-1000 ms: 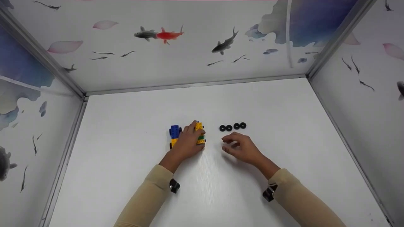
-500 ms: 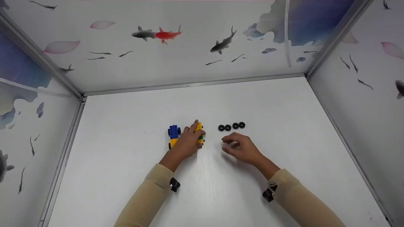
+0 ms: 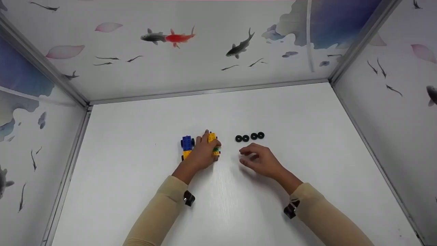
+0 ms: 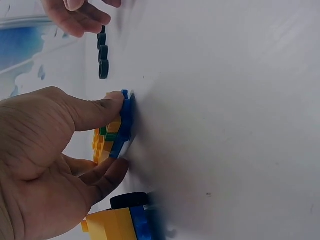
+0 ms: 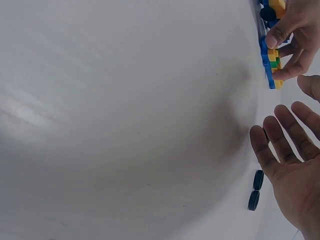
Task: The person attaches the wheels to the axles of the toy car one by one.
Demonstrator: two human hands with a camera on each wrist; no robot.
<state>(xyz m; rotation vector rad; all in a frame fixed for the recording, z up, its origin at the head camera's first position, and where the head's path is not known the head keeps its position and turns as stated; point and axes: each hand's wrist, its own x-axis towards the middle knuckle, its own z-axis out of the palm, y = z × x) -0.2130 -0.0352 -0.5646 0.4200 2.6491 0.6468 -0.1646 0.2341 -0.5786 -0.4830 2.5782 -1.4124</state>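
My left hand (image 3: pixel 201 153) grips a small toy car body (image 4: pixel 126 120) between the thumb and the fingers. The body has a blue base with yellow and green bricks on top; short pegs show at its side, with no wheels on those I can see. Close by on the left stands a second toy car (image 3: pixel 186 142), blue and yellow, with black wheels; the left hand and wrist hide part of it. My right hand (image 3: pixel 261 160) hovers over the table with its fingers loosely bent and holds nothing. Just beyond it lie several black wheels (image 3: pixel 245 138) in a row.
A white table (image 3: pixel 143 205) carries everything. Printed panels with fish and petals, such as the back wall (image 3: pixel 205 75), enclose it at the back and both sides. A grey metal strip (image 3: pixel 170 96) runs along the table's back edge.
The left hand's fingers have shifted slightly leftward along the toy car body, so more of its yellow far end shows. The right hand stays in place. The head view has turned a little.
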